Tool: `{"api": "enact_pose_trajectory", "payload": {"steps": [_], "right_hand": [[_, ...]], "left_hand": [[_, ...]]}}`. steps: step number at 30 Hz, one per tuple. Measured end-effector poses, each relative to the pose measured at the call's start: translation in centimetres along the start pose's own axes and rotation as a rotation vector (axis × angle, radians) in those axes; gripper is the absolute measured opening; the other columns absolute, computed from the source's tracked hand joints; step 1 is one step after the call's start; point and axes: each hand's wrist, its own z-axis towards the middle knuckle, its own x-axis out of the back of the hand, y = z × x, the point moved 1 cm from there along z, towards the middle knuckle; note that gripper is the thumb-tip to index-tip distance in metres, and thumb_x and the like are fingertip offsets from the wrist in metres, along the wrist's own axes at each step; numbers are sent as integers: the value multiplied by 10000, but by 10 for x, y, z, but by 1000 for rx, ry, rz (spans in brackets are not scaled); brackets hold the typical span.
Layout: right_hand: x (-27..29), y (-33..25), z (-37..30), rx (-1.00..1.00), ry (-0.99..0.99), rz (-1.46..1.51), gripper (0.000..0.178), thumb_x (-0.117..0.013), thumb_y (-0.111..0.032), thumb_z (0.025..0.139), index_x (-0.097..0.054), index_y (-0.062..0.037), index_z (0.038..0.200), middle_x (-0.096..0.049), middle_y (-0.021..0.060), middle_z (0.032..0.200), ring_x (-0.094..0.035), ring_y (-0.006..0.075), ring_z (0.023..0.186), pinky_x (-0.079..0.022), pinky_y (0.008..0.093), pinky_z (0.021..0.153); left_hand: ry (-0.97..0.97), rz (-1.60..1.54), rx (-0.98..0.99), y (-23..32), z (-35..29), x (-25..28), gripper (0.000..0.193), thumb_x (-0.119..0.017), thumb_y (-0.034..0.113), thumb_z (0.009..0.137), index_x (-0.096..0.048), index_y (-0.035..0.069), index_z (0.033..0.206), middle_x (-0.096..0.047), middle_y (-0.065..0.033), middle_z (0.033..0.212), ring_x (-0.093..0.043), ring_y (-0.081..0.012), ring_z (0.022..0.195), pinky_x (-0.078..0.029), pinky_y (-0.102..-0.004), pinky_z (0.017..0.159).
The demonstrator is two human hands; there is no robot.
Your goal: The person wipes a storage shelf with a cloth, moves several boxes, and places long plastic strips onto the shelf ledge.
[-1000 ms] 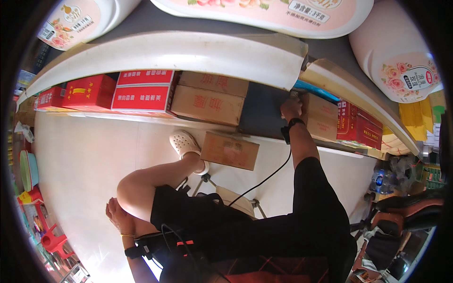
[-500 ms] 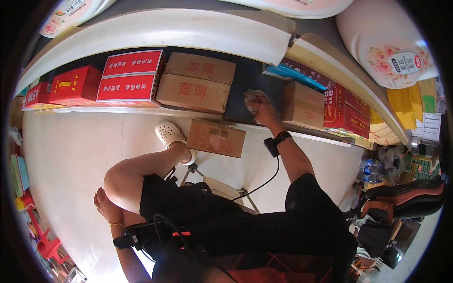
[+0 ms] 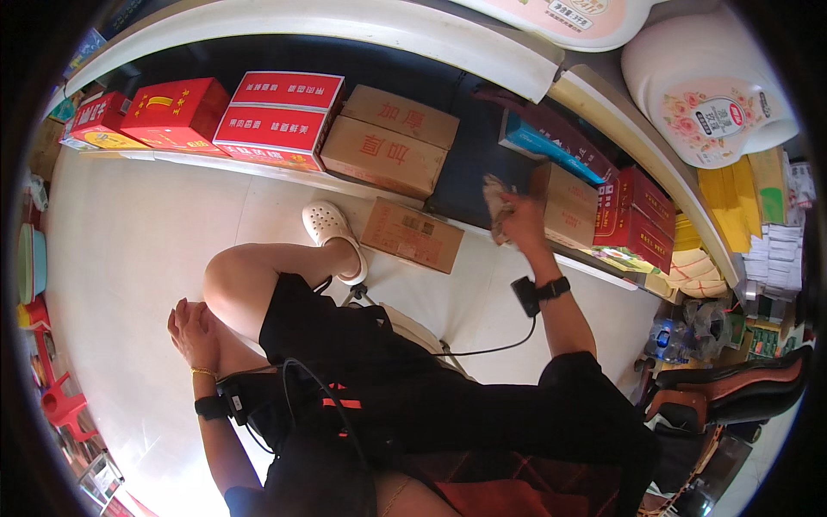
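In my right hand (image 3: 524, 224) is a crumpled, greyish-beige cloth (image 3: 497, 205), bunched between the fingers. That hand is at the front of a dark, low shelf (image 3: 461, 185), in the gap between two sets of cartons. Just right of the cloth stands a brown carton (image 3: 568, 207), and left of the gap sit two more brown cartons (image 3: 385, 157). My left hand (image 3: 195, 334) rests against my bent leg with its fingers loosely apart, holding nothing.
A brown carton (image 3: 412, 234) stands on the floor by my shoe (image 3: 330, 226). Red boxes (image 3: 274, 125) line the shelf's left part; a blue box (image 3: 543, 142) and dark red boxes (image 3: 633, 215) are on the right. Pink jugs (image 3: 715, 95) stand above. A cable (image 3: 491, 351) hangs from my right wrist.
My right hand has drawn the cloth back toward the shelf's front edge and to the right. The view has shifted a little. My left hand stays by my leg.
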Motion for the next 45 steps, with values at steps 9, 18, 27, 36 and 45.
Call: {"api": "enact_pose_trajectory", "payload": {"steps": [9, 18, 27, 36, 45], "right_hand": [[-83, -135, -54, 480, -159, -87, 374, -555, -85, 679, -529, -91, 1052, -459, 158, 1056, -426, 369, 970, -404, 432, 828], [-56, 45, -94, -324, -355, -414, 357, -594, -172, 673, -519, -75, 1009, -554, 172, 974, -520, 366, 934, -452, 386, 782], [-91, 225, -143, 252, -1066, -607, 244, -535, -197, 701, -628, -75, 891, -578, 130, 1000, -550, 286, 916, -454, 359, 768], [-35, -117, -67, 333, -209, -137, 575, -634, -281, 726, -413, -60, 1209, -433, 180, 1206, -366, 353, 1147, -330, 415, 933], [-20, 127, -13, -952, 451, 234, 522, -598, -359, 746, -438, -65, 1147, -504, 147, 1099, -500, 331, 985, -408, 445, 822]], "left_hand": [[28, -14, 29, -1, -5, 3, 230, -553, 180, 745, -624, 174, 964, -411, -32, 1270, -278, -284, 1206, -253, -407, 986], [27, -51, 60, -5, -13, 9, 224, -557, 179, 744, -620, 186, 958, -401, -5, 1276, -279, -272, 1207, -266, -415, 979], [50, -104, -2, 0, -9, 0, 250, -560, 182, 739, -615, 196, 982, -394, 15, 1285, -277, -251, 1207, -269, -415, 971], [23, -14, 38, -19, -13, 1, 255, -554, 192, 743, -608, 197, 992, -387, 19, 1291, -281, -257, 1202, -283, -413, 953], [-10, 37, 47, -15, -10, 0, 254, -547, 192, 748, -606, 188, 994, -386, 8, 1291, -272, -271, 1207, -291, -419, 953]]}}
